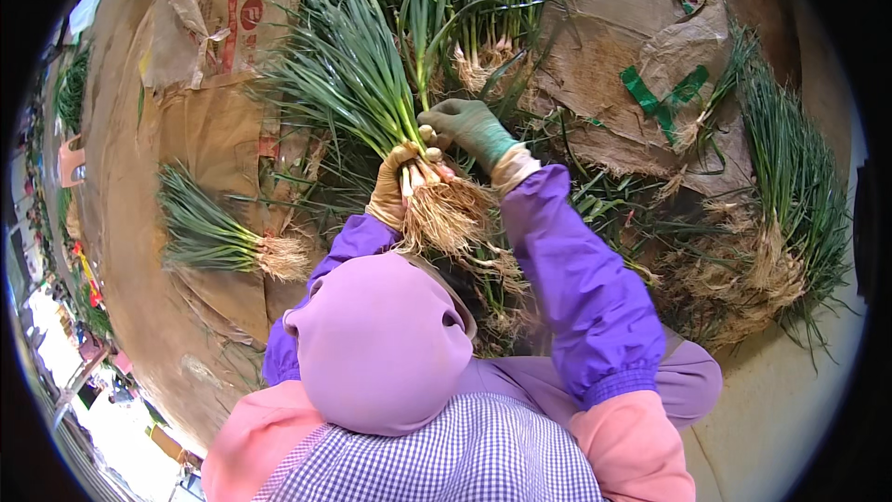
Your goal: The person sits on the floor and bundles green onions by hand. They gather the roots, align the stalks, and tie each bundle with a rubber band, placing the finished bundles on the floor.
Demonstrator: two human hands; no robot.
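My left hand [387,188], in a yellowish glove, grips a bunch of green garlic [380,94] just above its roots. The leaves fan up and left, while the tangled pale roots [449,213] hang toward me. Close against the bunch's right side is my right hand [465,129], in a green-stained glove with curled fingers. A single green garlic stalk [422,73] runs down to those fingertips and appears pinched there. Small pale round shapes [432,153] show between the hands; I cannot tell whether they are bulbs or glove tips.
More green garlic [484,21] lies beyond my hands. One bunch [233,230] rests at left on brown sacking [209,132]. To the right are a large heap [794,188] with matted roots and a sack with green tape [648,94]. Loose leaves and plants [498,286] lie before me.
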